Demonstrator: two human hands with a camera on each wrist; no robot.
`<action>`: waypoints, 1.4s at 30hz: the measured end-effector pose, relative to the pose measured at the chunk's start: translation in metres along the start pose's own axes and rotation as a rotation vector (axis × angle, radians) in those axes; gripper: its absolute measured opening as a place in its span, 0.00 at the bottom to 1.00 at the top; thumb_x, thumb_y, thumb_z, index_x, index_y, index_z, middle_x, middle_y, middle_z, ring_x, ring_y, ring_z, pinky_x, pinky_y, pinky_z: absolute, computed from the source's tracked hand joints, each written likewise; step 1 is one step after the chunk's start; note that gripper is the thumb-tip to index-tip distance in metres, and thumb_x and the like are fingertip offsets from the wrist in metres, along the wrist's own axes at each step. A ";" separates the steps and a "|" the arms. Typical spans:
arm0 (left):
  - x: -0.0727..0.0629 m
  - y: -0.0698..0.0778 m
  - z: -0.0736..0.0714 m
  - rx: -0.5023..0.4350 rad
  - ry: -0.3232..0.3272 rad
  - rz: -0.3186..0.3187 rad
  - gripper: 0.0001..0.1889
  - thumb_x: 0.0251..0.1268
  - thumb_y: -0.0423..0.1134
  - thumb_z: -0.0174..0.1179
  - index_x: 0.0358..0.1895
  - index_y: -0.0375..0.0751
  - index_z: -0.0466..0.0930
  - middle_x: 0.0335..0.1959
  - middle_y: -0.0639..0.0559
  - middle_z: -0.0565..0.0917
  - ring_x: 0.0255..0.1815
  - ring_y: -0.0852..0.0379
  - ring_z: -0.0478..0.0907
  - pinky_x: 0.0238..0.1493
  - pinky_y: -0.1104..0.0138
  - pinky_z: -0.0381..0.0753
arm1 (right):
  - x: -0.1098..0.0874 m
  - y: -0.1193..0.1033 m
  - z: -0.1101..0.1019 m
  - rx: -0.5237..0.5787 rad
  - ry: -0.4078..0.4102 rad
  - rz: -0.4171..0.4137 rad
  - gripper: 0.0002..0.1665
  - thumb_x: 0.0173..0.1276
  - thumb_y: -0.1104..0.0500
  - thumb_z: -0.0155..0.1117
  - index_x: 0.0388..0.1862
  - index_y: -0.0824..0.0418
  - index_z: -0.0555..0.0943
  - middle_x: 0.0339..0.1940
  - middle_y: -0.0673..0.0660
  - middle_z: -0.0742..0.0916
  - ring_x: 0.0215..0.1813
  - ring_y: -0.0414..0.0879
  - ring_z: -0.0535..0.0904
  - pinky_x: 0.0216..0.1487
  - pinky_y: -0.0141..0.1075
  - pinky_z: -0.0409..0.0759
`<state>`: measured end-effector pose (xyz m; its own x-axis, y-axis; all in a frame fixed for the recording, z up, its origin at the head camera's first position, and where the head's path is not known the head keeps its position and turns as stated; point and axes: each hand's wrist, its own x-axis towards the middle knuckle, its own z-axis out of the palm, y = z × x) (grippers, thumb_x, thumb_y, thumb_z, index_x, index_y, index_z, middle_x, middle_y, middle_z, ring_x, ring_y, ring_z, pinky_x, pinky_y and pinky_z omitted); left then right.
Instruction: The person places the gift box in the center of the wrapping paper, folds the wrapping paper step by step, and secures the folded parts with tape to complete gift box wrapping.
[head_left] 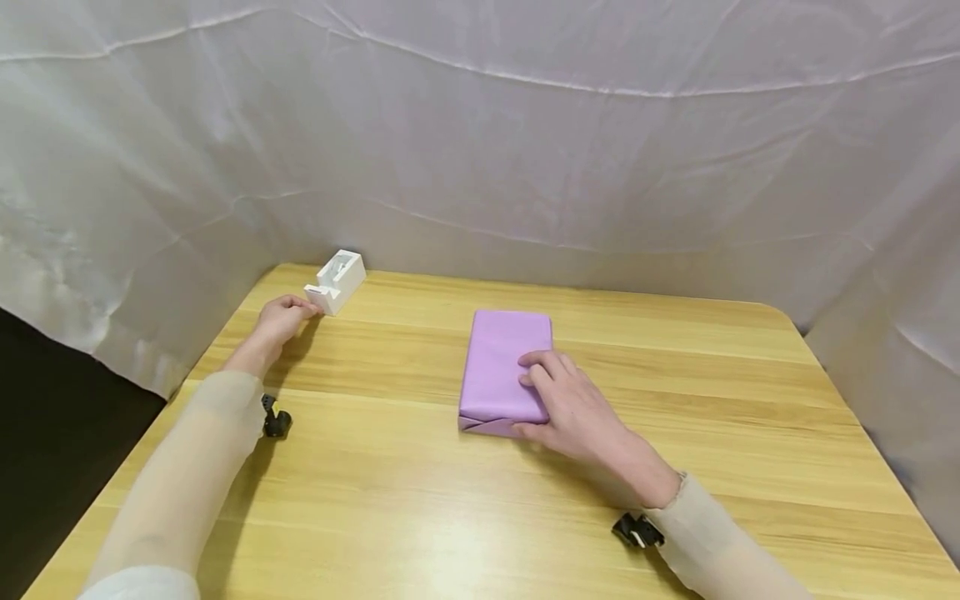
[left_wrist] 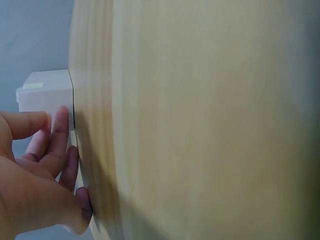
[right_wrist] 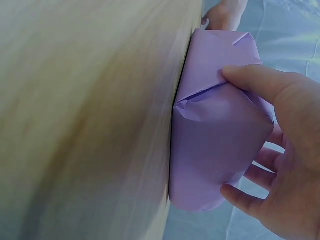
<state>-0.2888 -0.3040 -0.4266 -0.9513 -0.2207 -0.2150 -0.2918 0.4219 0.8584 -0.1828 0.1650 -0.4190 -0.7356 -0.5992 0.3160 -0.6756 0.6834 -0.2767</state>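
A white tape dispenser (head_left: 345,279) stands at the table's far left; a clear roll shows in its top. My left hand (head_left: 283,317) is at its near end, fingertips right at the white face. In the left wrist view, the thumb of the left hand (left_wrist: 40,165) comes close to the extended fingers, overlapping the dispenser (left_wrist: 47,95). A box wrapped in purple paper (head_left: 498,367) lies flat near the table's middle. My right hand (head_left: 573,408) holds its near right corner, fingers bent over the top. On the folded end of the wrapped box (right_wrist: 215,135) rests the thumb (right_wrist: 250,77).
The wood-grain table (head_left: 360,492) has a rounded far right corner. Grey fabric (head_left: 525,167) hangs behind it and along both sides. A small black device (head_left: 276,418) is on the left wrist, and another black device (head_left: 637,531) on the right.
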 end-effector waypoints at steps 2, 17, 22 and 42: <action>-0.002 -0.001 -0.002 0.020 0.024 -0.017 0.10 0.79 0.40 0.55 0.45 0.36 0.70 0.55 0.42 0.70 0.55 0.47 0.65 0.53 0.62 0.65 | 0.003 -0.001 0.001 0.008 -0.008 -0.008 0.35 0.56 0.45 0.84 0.51 0.62 0.77 0.68 0.61 0.76 0.67 0.60 0.72 0.67 0.56 0.74; -0.039 0.008 -0.003 -0.103 -0.098 -0.047 0.15 0.80 0.44 0.52 0.55 0.34 0.71 0.58 0.42 0.68 0.61 0.47 0.63 0.73 0.50 0.60 | 0.004 0.004 0.005 0.025 0.007 -0.041 0.36 0.54 0.46 0.85 0.51 0.63 0.76 0.67 0.62 0.77 0.66 0.60 0.73 0.66 0.56 0.76; -0.082 0.038 0.031 -0.350 -0.039 0.067 0.06 0.82 0.42 0.52 0.49 0.47 0.75 0.52 0.57 0.72 0.55 0.59 0.65 0.61 0.59 0.66 | 0.006 0.007 0.001 0.026 0.017 -0.035 0.35 0.53 0.47 0.85 0.50 0.62 0.76 0.67 0.62 0.77 0.65 0.60 0.73 0.65 0.56 0.76; -0.217 0.063 0.200 -0.501 -0.386 0.130 0.13 0.70 0.38 0.68 0.50 0.34 0.82 0.36 0.53 0.84 0.34 0.57 0.79 0.33 0.70 0.76 | 0.014 0.013 0.002 0.022 0.045 -0.027 0.37 0.52 0.45 0.86 0.49 0.63 0.76 0.66 0.62 0.78 0.62 0.59 0.74 0.62 0.54 0.78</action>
<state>-0.1202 -0.0531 -0.4189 -0.9703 0.1759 -0.1661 -0.1788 -0.0589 0.9821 -0.2022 0.1645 -0.4195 -0.7146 -0.5976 0.3636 -0.6963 0.6577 -0.2876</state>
